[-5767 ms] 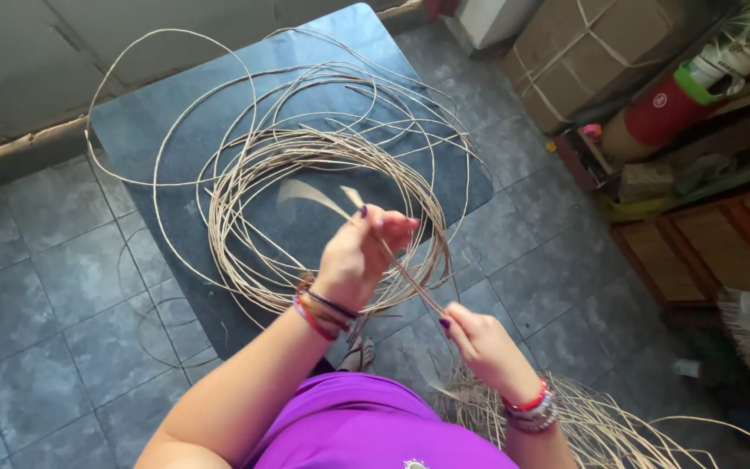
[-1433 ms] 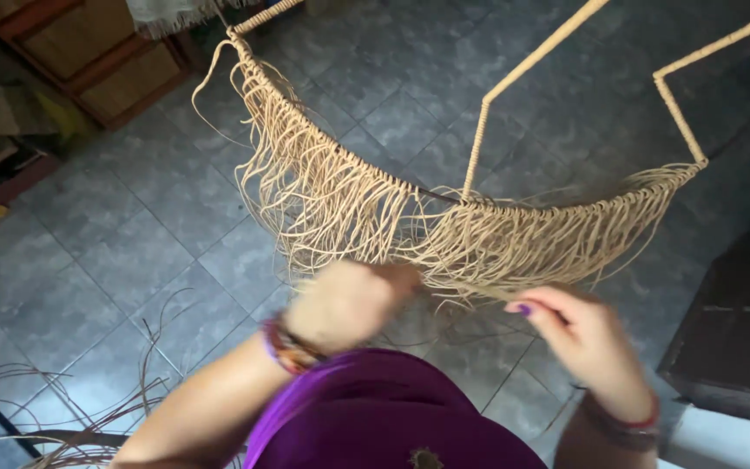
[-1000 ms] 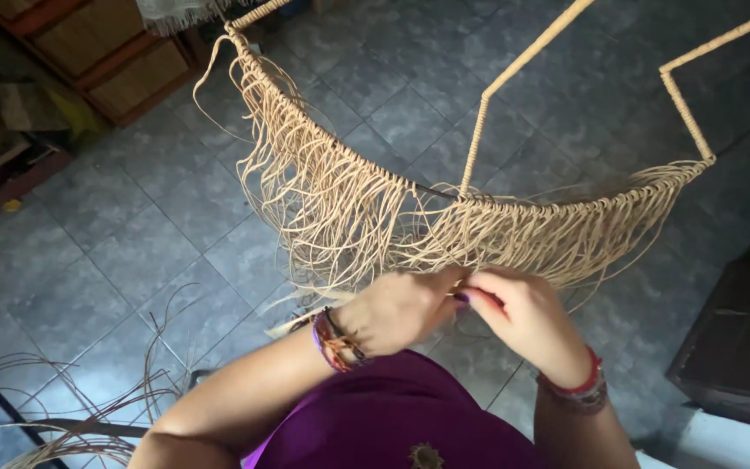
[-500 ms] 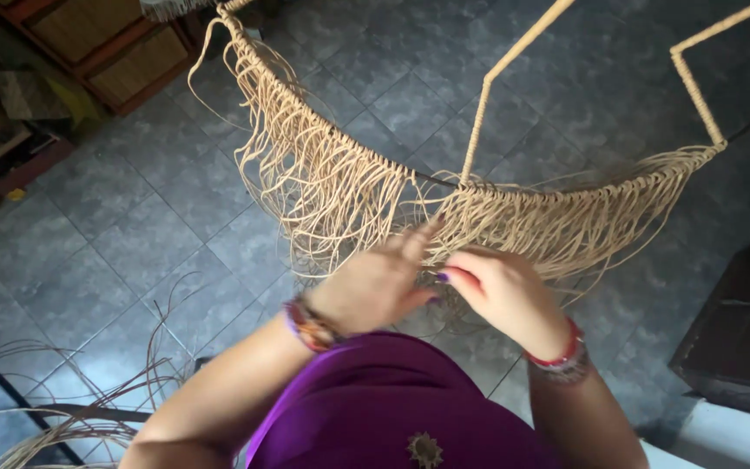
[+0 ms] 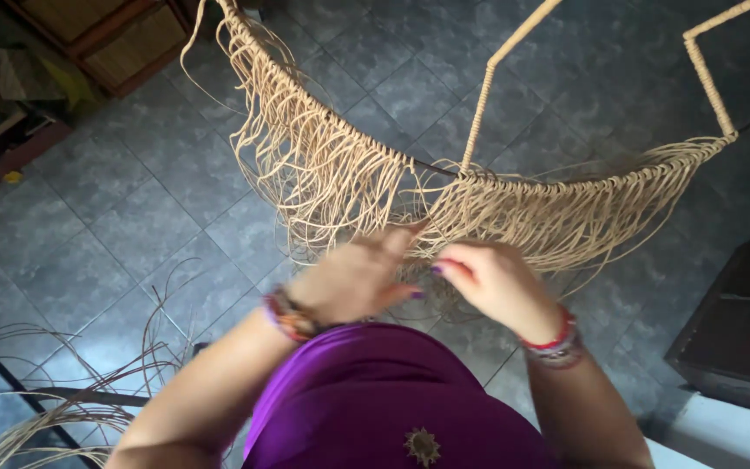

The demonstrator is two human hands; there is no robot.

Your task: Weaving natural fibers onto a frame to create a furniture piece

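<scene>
Your left hand (image 5: 353,278) and right hand (image 5: 492,282) both pinch fringe (image 5: 479,217) hanging from frame (image 5: 479,104) at 12 o'clock. Strands light, springy, tangle-prone; grip single strand near wrapped rim. Loose cane (image 5: 54,408) at 8 o'clock.

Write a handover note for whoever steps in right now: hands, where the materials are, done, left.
Left hand: raised at the hanging strands, fingers up against them; grip blurred.
Right hand: beside it, fingertips pinched at the same strands; grip unclear.
Curved frame: in front, above the tiled floor, its rim wrapped and hung with a fringe of loose strands.
Spare cane coils: lower left.
Done: strands tied on along the visible rim.
Left: fringe hangs loose, unwoven.
</scene>
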